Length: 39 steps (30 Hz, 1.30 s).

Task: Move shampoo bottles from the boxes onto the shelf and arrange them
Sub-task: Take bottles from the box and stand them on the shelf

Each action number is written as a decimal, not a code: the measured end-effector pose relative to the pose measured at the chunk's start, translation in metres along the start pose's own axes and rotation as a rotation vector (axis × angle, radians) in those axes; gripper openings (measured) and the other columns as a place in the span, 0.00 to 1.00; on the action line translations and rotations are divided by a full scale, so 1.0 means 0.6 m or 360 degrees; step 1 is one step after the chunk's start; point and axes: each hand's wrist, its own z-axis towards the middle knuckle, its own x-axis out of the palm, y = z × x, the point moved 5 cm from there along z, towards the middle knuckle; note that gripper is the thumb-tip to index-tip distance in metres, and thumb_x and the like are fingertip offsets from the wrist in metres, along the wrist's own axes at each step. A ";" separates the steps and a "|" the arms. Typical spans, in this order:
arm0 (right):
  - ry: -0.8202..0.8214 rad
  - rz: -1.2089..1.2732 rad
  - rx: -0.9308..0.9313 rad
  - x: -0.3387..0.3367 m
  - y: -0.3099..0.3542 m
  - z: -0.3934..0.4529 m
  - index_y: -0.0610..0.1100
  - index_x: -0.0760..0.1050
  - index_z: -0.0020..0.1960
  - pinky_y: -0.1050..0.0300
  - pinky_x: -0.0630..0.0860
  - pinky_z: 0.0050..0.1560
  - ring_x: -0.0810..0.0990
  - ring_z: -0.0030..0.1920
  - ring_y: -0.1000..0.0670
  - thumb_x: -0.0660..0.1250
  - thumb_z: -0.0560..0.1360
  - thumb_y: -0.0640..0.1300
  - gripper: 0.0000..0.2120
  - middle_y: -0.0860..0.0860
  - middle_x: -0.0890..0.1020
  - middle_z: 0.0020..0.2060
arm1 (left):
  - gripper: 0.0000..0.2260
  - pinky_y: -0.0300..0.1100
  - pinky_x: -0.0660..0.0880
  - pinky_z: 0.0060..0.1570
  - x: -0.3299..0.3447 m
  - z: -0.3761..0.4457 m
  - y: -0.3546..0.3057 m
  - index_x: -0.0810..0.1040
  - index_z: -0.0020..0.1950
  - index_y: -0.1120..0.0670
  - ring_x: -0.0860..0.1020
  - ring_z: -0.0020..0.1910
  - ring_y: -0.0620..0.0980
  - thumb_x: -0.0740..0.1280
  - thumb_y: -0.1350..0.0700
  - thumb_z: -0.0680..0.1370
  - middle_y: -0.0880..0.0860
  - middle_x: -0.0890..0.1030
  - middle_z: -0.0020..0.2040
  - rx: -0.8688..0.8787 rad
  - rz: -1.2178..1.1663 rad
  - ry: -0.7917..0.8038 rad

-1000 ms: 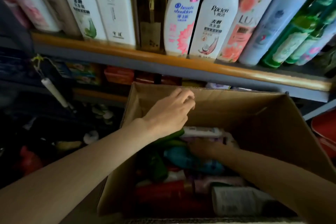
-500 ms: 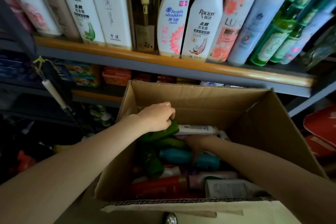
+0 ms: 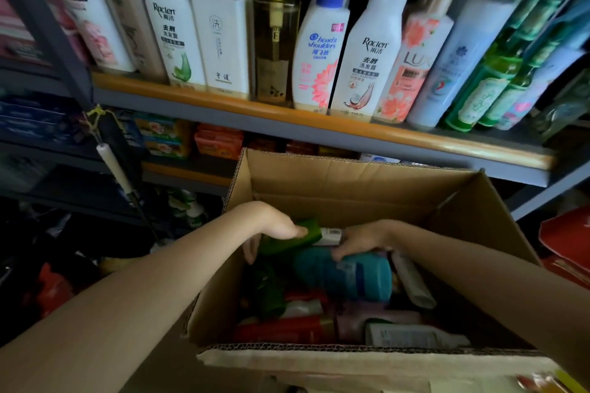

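1. While both hands are down in the box [image 3: 351, 191], the left hand [image 3: 274, 226] wraps its fingers over the green bottle [image 3: 287, 238].
2. That bottle lies tilted, cap end up toward the right, atop the pile.
3. The right hand [image 3: 360, 238] curls onto the teal bottle [image 3: 348, 274], lying crosswise just below.
4. The shelf [image 3: 319, 120] stands above, already crowded.

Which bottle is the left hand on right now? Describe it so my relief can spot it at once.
Find the open cardboard box below the shampoo shelf. At its far left corner the left hand grips a green bottle lying on the pile. It is the only plain green one, beside the larger teal bottle.
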 end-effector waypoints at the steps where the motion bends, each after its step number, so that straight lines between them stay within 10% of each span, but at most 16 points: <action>1: -0.0043 -0.0015 -0.0047 -0.019 0.015 -0.031 0.42 0.73 0.57 0.58 0.79 0.45 0.82 0.46 0.48 0.65 0.75 0.49 0.15 0.46 0.81 0.48 | 0.35 0.50 0.75 0.58 -0.001 -0.009 -0.001 0.51 0.77 0.54 0.72 0.63 0.63 0.52 0.34 0.77 0.65 0.63 0.71 -0.0079 -0.0232 0.0085; 5: -0.0445 -0.0228 -0.0251 -0.113 0.093 -0.176 0.42 0.76 0.49 0.56 0.79 0.44 0.82 0.39 0.50 0.65 0.75 0.46 0.08 0.48 0.82 0.40 | 0.43 0.44 0.77 0.51 -0.050 -0.067 -0.042 0.55 0.74 0.66 0.77 0.59 0.60 0.49 0.30 0.74 0.69 0.75 0.59 -0.0003 -0.0602 0.0300; 10: -0.0859 -0.0302 -0.0416 -0.202 0.145 -0.395 0.42 0.76 0.43 0.63 0.77 0.30 0.82 0.31 0.53 0.69 0.67 0.53 0.14 0.51 0.83 0.31 | 0.34 0.46 0.80 0.49 -0.178 -0.193 -0.103 0.51 0.75 0.45 0.82 0.50 0.62 0.49 0.31 0.74 0.69 0.78 0.55 0.0607 -0.0811 0.0228; 13: -0.1171 -0.0128 -0.0628 -0.228 0.156 -0.500 0.42 0.77 0.41 0.64 0.75 0.26 0.81 0.28 0.52 0.69 0.55 0.57 0.21 0.50 0.83 0.31 | 0.27 0.47 0.80 0.46 -0.240 -0.278 -0.154 0.61 0.70 0.50 0.82 0.49 0.59 0.51 0.36 0.78 0.65 0.81 0.50 0.1020 -0.1139 -0.0036; 18: -0.1573 0.0198 -0.1150 -0.218 0.206 -0.605 0.38 0.78 0.43 0.59 0.76 0.35 0.80 0.31 0.50 0.72 0.67 0.49 0.13 0.45 0.82 0.34 | 0.15 0.44 0.78 0.29 -0.319 -0.391 -0.244 0.69 0.58 0.50 0.77 0.39 0.51 0.68 0.49 0.74 0.54 0.77 0.52 0.1549 -0.1870 -0.1031; 22: -0.1247 0.0516 -0.1439 -0.183 0.223 -0.634 0.44 0.77 0.53 0.52 0.76 0.51 0.79 0.44 0.47 0.73 0.64 0.57 0.24 0.44 0.81 0.46 | 0.05 0.40 0.74 0.32 -0.345 -0.490 -0.264 0.70 0.47 0.46 0.75 0.37 0.50 0.64 0.52 0.74 0.51 0.74 0.44 0.2001 -0.1917 -0.1488; 25: -0.0955 0.0928 -0.1656 -0.168 0.232 -0.630 0.43 0.75 0.51 0.58 0.80 0.37 0.81 0.34 0.50 0.70 0.65 0.50 0.18 0.47 0.81 0.38 | 0.07 0.41 0.74 0.33 -0.346 -0.539 -0.290 0.70 0.46 0.45 0.75 0.39 0.50 0.62 0.58 0.75 0.48 0.73 0.41 0.2360 -0.1760 -0.1585; 31: -0.2533 -0.0029 -0.1033 -0.257 0.226 -0.655 0.47 0.65 0.67 0.60 0.73 0.49 0.77 0.52 0.49 0.75 0.66 0.50 0.33 0.50 0.77 0.53 | 0.23 0.46 0.79 0.45 -0.360 -0.490 -0.315 0.60 0.71 0.52 0.79 0.47 0.53 0.62 0.60 0.78 0.55 0.77 0.57 0.1967 -0.1574 -0.1094; 34: -0.2736 -0.0070 -0.0938 -0.305 0.222 -0.652 0.42 0.64 0.65 0.53 0.72 0.52 0.76 0.56 0.43 0.75 0.63 0.52 0.37 0.44 0.76 0.57 | 0.15 0.40 0.78 0.44 -0.344 -0.448 -0.339 0.70 0.65 0.60 0.79 0.42 0.49 0.63 0.59 0.79 0.55 0.79 0.47 0.1721 -0.1398 -0.0883; 39: -0.2875 -0.0046 -0.0950 -0.348 0.238 -0.660 0.37 0.61 0.65 0.52 0.71 0.48 0.74 0.55 0.38 0.72 0.67 0.49 0.34 0.38 0.74 0.56 | 0.12 0.34 0.69 0.33 -0.386 -0.431 -0.387 0.73 0.56 0.54 0.72 0.37 0.43 0.66 0.51 0.77 0.49 0.76 0.40 0.1620 -0.1350 -0.1259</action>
